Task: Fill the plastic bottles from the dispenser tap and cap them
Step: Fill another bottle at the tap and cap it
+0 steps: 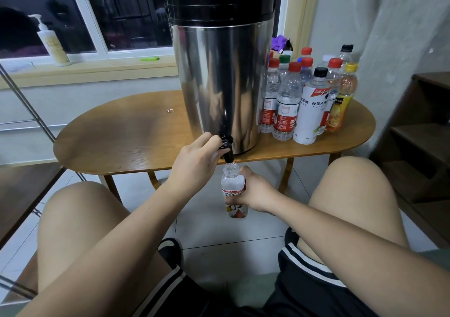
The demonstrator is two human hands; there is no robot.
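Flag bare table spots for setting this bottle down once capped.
Widest: left half of the oval wooden table, between its left rim and the cylindrical steel dispenser; only a small clear scrap lies there. Narrow strip along the front edge before the capped plastic bottles. Crowded: right of the dispenser.

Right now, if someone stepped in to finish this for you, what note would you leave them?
Left hand grips the tap of the dispenser on the table.
Right hand holds an open bottle with its mouth under the tap; the fill level is unclear.
Done: a group of capped bottles stands on the table, right of the dispenser.
Left: finish filling this bottle, close the tap, cap it.
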